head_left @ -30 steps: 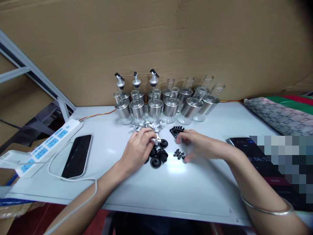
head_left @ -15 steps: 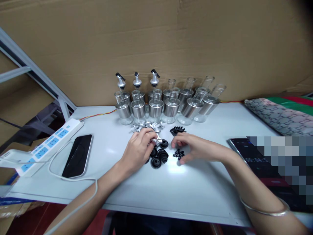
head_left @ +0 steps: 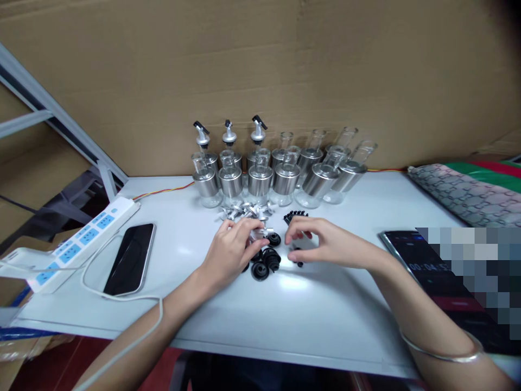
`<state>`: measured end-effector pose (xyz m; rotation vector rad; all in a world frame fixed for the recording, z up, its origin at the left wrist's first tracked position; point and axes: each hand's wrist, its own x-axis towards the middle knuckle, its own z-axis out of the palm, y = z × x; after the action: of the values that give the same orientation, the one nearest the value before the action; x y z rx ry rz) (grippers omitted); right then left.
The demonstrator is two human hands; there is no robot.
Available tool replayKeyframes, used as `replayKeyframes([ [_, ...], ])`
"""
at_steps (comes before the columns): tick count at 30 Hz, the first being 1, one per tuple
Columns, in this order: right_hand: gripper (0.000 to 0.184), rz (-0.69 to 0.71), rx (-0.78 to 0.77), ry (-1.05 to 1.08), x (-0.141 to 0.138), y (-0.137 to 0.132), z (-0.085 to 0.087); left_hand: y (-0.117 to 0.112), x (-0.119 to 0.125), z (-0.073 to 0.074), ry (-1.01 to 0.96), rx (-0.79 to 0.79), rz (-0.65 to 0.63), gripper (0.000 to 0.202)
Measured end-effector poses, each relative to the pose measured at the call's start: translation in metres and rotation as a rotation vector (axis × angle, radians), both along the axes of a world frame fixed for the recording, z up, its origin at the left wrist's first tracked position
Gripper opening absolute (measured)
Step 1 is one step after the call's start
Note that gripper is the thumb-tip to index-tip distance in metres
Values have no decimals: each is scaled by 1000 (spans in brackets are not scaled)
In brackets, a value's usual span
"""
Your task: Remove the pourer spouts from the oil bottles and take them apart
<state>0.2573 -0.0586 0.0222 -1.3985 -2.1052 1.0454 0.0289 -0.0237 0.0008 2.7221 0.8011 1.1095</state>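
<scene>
My left hand [head_left: 232,247] is closed around a silver pourer spout [head_left: 266,232], whose end sticks out past the fingertips. Beneath and beside that hand lie several ribbed black stoppers [head_left: 259,270]. My right hand [head_left: 315,241] hovers over a small heap of black rings [head_left: 300,264], mostly hidden by the fingers. Its thumb and forefinger stand apart, and nothing shows between them. Just beyond it sits a cluster of small black levers [head_left: 296,215]. A pile of loose silver spout parts [head_left: 246,210] lies behind my left hand.
Several glass bottles with steel bands [head_left: 260,179] stand in rows at the back; three carry pourers [head_left: 258,130]. A phone [head_left: 129,260] and a power strip [head_left: 75,247] with a white cable lie at left. A larger screen [head_left: 411,266] and patterned cloth [head_left: 451,190] are at right.
My right thumb has moved up toward the fingers, covering more of the black rings. In my left hand the spout has turned slightly and the thumb has shifted.
</scene>
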Motion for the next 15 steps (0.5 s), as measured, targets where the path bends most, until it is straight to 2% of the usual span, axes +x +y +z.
replayKeyframes([
  [4, 20, -139, 241, 160, -18, -3, -1, -3, 0, -6, -65, -142, -50, 28],
  [7, 19, -115, 344, 257, -33, -7, -4, -7, 0, -12, -173, -311, -180, 31],
  [9, 19, -82, 339, 322, -41, -9, -6, -8, 1, -15, -224, -392, -275, 28],
  [11, 19, -80, 276, 368, -46, -11, -8, -7, 2, -15, -247, -414, -319, 24],
  [15, 19, -161, 185, 444, -48, -14, -10, -3, 2, -13, -207, -356, -241, 27],
])
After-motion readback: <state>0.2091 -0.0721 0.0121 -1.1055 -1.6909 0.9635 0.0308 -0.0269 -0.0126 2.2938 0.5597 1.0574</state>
